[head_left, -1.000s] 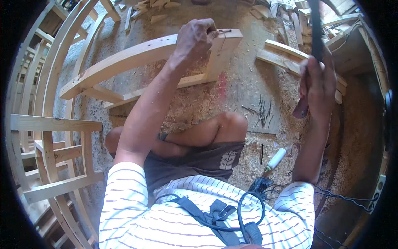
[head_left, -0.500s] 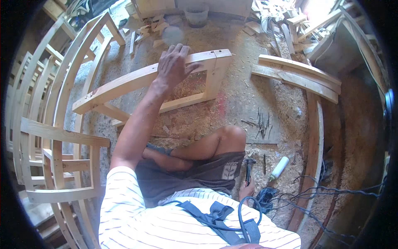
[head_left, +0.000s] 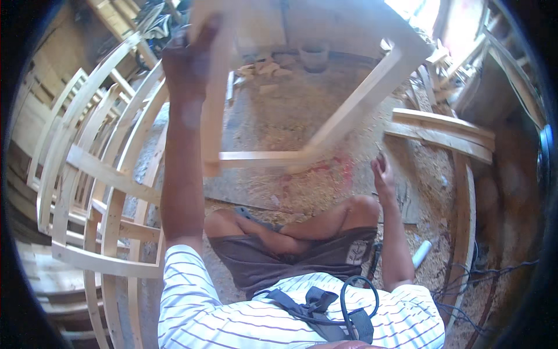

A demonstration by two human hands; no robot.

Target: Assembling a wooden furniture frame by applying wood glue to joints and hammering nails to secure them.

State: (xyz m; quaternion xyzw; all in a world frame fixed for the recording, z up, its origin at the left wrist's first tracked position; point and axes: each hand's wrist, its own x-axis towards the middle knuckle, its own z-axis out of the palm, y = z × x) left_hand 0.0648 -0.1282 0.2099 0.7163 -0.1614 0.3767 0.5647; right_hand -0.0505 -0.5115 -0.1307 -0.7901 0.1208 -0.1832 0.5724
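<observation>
A pale wooden frame (head_left: 360, 93) is raised and tilted in front of me, blurred by motion. Its upper part runs out of the picture. My left hand (head_left: 189, 61), arm stretched forward, is closed round the frame's left side; the fingers are smeared. Past my right knee, my right hand (head_left: 382, 176) is held up below the frame's right side, not touching it. Its fingers point up, partly bent and apart, and I see nothing held in them. A hammer (head_left: 375, 260) lies by my right thigh, partly hidden by my forearm.
Curved wooden frames (head_left: 110, 180) stand close on my left. Stacked boards (head_left: 442, 131) lie at the right, above a long plank (head_left: 463, 215). A white bottle (head_left: 421, 254) and dark cables (head_left: 488, 270) are near my right elbow. A bucket (head_left: 314, 57) and wood offcuts sit farther off.
The wooden frame has been lifted off the floor and tilted up by my left hand. My right hand has let go of the hammer and moved forward.
</observation>
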